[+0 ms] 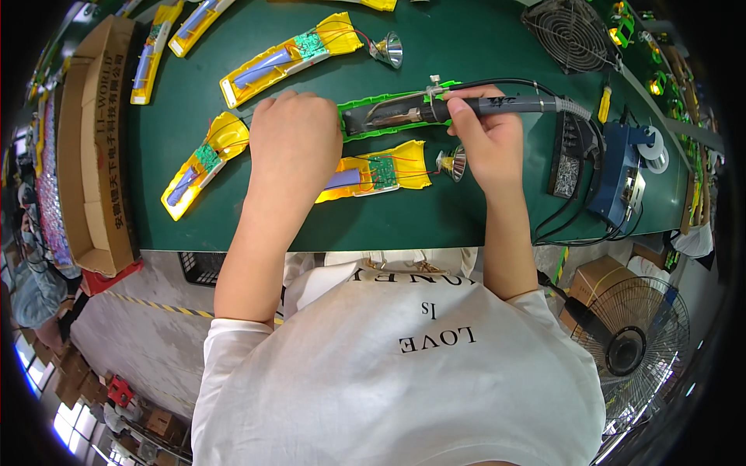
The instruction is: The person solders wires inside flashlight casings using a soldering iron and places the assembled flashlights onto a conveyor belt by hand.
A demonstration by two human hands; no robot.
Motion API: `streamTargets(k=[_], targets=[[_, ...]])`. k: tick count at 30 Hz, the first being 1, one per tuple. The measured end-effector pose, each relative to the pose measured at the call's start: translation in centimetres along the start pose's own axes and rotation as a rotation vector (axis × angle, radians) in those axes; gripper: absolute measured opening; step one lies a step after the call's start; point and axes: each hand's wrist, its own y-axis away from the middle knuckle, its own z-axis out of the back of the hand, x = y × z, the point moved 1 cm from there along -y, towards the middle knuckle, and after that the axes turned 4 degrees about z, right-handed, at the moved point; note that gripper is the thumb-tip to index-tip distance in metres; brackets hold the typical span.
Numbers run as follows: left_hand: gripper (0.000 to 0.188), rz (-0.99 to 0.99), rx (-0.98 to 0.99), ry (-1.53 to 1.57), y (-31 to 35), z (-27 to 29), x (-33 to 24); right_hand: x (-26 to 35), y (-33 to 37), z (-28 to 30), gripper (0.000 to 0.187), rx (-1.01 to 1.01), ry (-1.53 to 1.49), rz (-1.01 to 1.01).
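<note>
My right hand (489, 140) grips the grey handle of a soldering iron (528, 104), its metal end pointing left. Beneath the iron lies a green plastic shell (359, 133) with a dark inside. My left hand (295, 140) is closed beside the shell's left end, back of the hand up; whatever its fingers hold is hidden. Just below, partly covered by that hand, is a yellow flashlight half-shell (412, 165) with a blue battery, a green circuit board and a wired reflector (452, 163). Another yellow half-shell (225, 136) lies left of my left wrist.
More yellow half-shells (346, 43) lie farther back on the green table (466, 39). A cardboard box (81, 155) borders the left side. On the right are a round black grille (567, 35), a blue soldering station (614, 175) with cables, and a floor fan (629, 349).
</note>
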Motion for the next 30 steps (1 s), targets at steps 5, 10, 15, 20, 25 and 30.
streamTargets(k=[5,10,15,20,25,30], targets=[[0.008,-0.001,-0.007,-0.008,0.1,0.0,0.0,0.2,-0.1,0.1,0.012,-0.002,-0.020,0.001],[0.008,0.010,0.011,-0.017,0.0,0.0,0.0,-0.2,0.0,-0.6,0.013,0.051,0.044,0.003],[0.008,0.004,0.004,-0.010,0.0,0.0,0.0,-0.2,0.0,-0.7,0.013,0.075,0.062,-0.013],[0.008,0.002,0.004,-0.013,0.1,-0.1,0.1,-0.2,-0.1,-0.7,0.014,0.046,0.069,0.014],[0.008,-0.002,0.005,-0.010,0.0,-0.1,0.1,0.0,-0.1,-0.7,0.014,0.055,0.082,-0.002],[0.008,0.001,0.010,-0.005,0.0,0.0,0.1,0.2,-0.2,-0.7,0.014,0.048,0.098,-0.011]])
